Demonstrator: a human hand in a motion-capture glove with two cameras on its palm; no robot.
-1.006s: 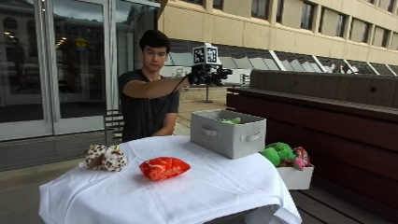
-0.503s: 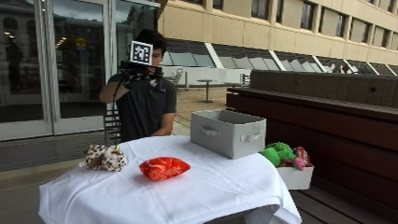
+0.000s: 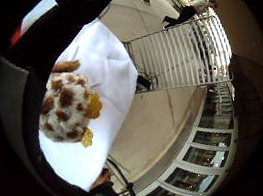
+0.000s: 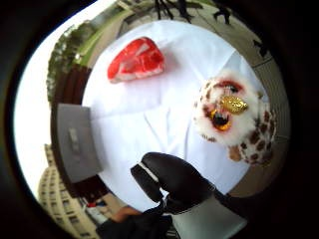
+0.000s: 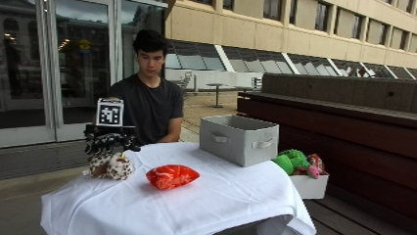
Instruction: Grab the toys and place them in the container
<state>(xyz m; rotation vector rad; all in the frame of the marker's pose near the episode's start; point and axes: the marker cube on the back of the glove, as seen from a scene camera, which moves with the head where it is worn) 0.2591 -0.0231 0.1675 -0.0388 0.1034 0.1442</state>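
Now the gloved right hand (image 5: pixel 109 143) hangs just above the spotted plush owl (image 5: pixel 108 165) at the table's (image 5: pixel 215 196) edge, far from the grey container (image 5: pixel 238 139). Its grip looks part open with fingers curled and nothing held. I judge the owl light, soft and squashy, best taken round its fat body.

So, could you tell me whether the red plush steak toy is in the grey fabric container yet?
Not yet. The red plush steak toy lies on the white tablecloth, apart from the grey fabric container.

On the table (image 5: pixel 215 205), owl toy (image 5: pixel 109 165) left, steak toy (image 5: pixel 171 176) middle, container (image 5: pixel 238 139) right.
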